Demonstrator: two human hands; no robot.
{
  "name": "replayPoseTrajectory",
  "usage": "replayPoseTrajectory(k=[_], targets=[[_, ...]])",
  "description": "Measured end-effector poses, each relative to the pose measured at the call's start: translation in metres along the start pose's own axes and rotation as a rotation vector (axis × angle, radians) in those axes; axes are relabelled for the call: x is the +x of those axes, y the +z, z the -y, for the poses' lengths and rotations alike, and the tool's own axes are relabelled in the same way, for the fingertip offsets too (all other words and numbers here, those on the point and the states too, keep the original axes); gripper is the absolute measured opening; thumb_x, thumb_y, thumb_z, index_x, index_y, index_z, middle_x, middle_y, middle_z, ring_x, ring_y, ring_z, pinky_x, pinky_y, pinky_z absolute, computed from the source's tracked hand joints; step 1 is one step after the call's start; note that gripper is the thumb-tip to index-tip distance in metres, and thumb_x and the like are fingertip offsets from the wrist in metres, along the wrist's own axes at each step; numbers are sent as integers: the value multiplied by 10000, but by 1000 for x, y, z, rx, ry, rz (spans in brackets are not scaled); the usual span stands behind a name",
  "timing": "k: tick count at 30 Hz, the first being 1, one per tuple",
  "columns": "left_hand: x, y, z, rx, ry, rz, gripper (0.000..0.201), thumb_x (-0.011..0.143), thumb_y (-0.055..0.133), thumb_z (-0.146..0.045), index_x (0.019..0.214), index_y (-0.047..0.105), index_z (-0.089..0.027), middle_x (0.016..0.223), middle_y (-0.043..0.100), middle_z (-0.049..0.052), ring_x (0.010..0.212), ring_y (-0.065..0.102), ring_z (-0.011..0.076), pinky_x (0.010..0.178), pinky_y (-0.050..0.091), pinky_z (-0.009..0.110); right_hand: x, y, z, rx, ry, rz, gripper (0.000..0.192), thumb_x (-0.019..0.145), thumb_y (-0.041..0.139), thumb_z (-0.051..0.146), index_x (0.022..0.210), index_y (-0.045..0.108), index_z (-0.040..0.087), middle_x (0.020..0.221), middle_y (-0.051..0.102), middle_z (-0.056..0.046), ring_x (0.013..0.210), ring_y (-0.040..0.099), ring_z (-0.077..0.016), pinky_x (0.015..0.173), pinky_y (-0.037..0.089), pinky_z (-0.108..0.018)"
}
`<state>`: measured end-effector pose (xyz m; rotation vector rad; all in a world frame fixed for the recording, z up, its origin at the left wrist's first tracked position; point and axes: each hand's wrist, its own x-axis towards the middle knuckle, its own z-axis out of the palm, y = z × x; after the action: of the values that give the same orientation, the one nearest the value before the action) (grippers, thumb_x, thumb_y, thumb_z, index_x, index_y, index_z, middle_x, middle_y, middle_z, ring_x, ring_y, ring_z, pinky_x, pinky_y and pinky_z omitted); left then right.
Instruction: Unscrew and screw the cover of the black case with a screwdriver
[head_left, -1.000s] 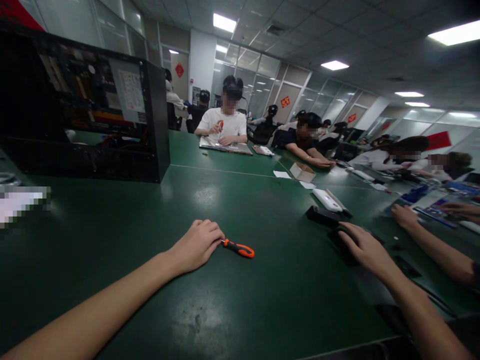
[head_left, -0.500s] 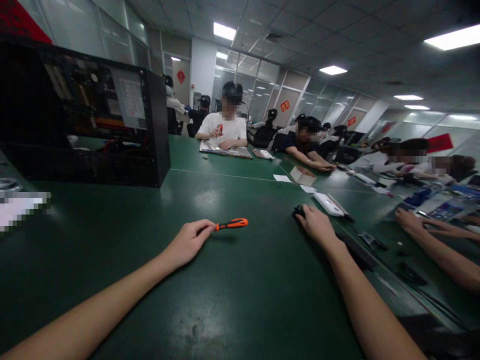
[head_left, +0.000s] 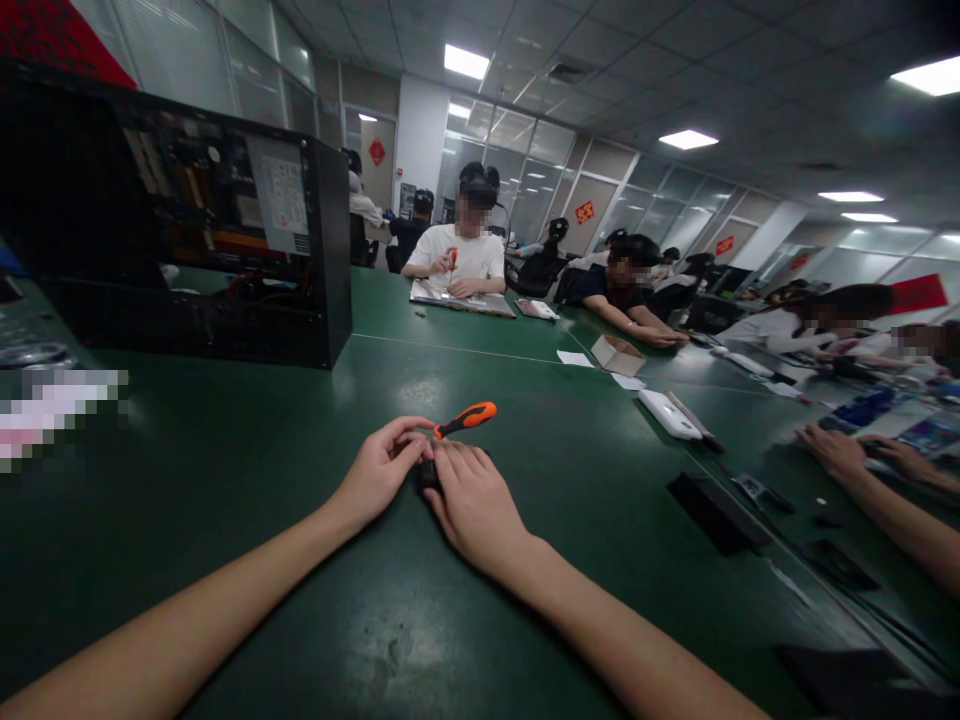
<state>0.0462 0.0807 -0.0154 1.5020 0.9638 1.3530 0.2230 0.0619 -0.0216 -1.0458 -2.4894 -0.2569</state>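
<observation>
My left hand (head_left: 379, 472) pinches an orange-and-black screwdriver (head_left: 466, 417) near the shaft end, and the handle points up and to the right. The shaft itself is hidden by my fingers. Close against it, my right hand (head_left: 478, 502) lies over a small black object (head_left: 428, 477) on the green table (head_left: 315, 630). Most of that object is covered, so its kind cannot be made out. The fingertips of both hands meet near the screwdriver's neck.
An open black computer case (head_left: 334, 260) stands at the left. To the right are a white device (head_left: 670, 414), a black box-like piece (head_left: 716, 512) and an open cardboard box (head_left: 618, 355). Another person's hand (head_left: 836, 450) rests at the far right; a person in white (head_left: 480, 255) sits opposite.
My right hand has slid left across the table with the black object, up to my left hand. The screwdriver's handle has tilted further upward. The view has shifted slightly.
</observation>
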Motion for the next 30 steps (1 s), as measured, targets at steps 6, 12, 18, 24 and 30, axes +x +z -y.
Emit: replayPoseTrajectory(k=[6,12,18,24,30], targets=[[-5,2,-8,43,60,-79,215,898,654,-307,1052,697,-164,902,742,49,862,699,206,848,535,319,8,-7,-3,436,47,-118,456,976,518,266,1400,512,99,1384,594,-178,1332,518,-263,1144,417,-448],[-8,6,-9,230,101,26,168,940,615,-284,1021,719,-180,877,748,35,870,699,201,861,513,313,2,-7,-36,891,385,-340,309,940,605,412,1140,673,187,1188,710,-115,1135,662,-250,1040,487,-425],[-9,6,-9,351,151,89,179,964,584,-278,1045,722,-198,913,762,34,887,703,204,859,504,318,3,-1,-27,1280,536,-422,319,876,677,486,998,632,194,958,719,-51,892,686,-186,860,546,-335],[-8,6,-8,447,227,132,186,908,668,-281,1069,713,-201,1051,744,71,1018,679,241,936,497,366,24,-55,-39,1165,370,-455,389,911,637,388,1222,454,242,931,679,-6,669,635,-123,638,522,-266],[-5,6,-13,522,165,265,279,861,719,-285,1132,719,-221,1146,737,69,1052,678,255,961,499,380,67,-150,-49,577,0,22,180,821,630,171,985,560,193,799,635,28,687,572,-108,643,424,-224]])
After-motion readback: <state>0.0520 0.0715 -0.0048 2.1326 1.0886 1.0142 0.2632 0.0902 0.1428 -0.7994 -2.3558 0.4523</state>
